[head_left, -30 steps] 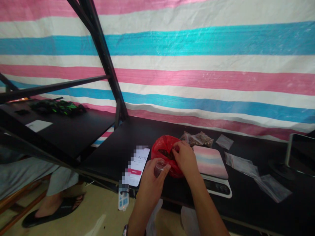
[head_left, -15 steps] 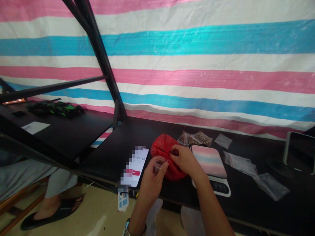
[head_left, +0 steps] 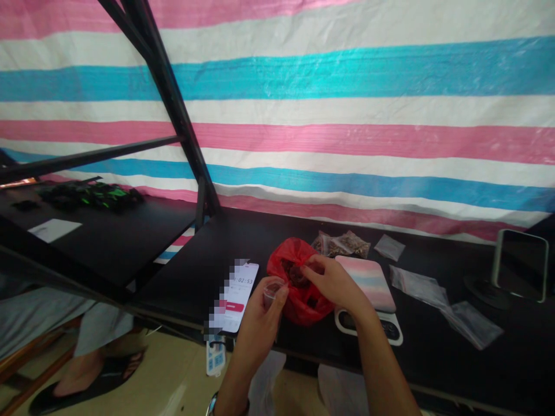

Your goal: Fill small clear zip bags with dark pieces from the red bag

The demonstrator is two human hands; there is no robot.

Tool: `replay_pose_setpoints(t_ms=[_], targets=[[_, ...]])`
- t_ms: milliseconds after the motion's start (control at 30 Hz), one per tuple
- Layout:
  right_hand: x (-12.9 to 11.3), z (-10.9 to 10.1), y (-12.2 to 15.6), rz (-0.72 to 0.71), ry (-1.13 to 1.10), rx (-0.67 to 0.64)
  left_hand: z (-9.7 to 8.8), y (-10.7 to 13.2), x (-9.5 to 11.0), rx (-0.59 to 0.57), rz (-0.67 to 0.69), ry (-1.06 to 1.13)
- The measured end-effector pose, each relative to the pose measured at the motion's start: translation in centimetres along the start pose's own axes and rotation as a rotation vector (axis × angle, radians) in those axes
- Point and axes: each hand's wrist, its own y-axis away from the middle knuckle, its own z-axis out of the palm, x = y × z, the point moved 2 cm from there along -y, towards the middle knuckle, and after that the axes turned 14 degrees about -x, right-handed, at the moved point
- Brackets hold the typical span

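Observation:
A red plastic bag (head_left: 303, 303) with dark brown bits inside sits near the front edge of a black table (head_left: 243, 242). My left hand (head_left: 260, 318) is closed round a small clear cup (head_left: 272, 290) held just left of the bag. My right hand (head_left: 332, 283) reaches over the bag's open mouth, its fingertips pinched on a dark piece from the bag. A kitchen scale (head_left: 368, 283) with a pink and blue striped top stands right beside the bag.
A phone (head_left: 236, 294) showing a timer lies left of the bag. Small clear bags (head_left: 418, 286), some filled with brown bits (head_left: 342, 245), lie behind and right of the scale. A mirror (head_left: 520, 266) stands far right. Another person's legs and sandals (head_left: 82, 381) show under a black shelf (head_left: 99, 237).
The view has drifted a little. My right hand's fingers have come up out of the bag's mouth with a dark piece, and my left hand keeps the cup beside the bag.

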Motion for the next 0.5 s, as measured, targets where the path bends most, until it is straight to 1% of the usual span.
replay_pose_setpoints(t_ms=[100, 200, 267, 400, 500], targets=[[0.3, -0.8, 0.3, 0.008, -0.077, 0.051, -0.1, 0.2, 0.7, 0.037, 0.088, -0.138], [-0.2, -1.3, 1.1, -0.027, -0.207, 0.013, 0.1, 0.4, 1.3, 0.104, 0.131, -0.220], [-1.3, -1.5, 1.8, -0.093, -0.263, -0.002, 0.3, 0.4, 1.5, 0.138, 0.138, -0.229], [-4.1, -1.0, 3.1, -0.233, -0.220, 0.014, 0.6, 0.2, 1.7, 0.077, 0.144, -0.201], [-5.7, -0.1, 3.7, -0.264, -0.127, 0.023, 0.8, 0.1, 1.5, 0.052, 0.134, -0.167]])
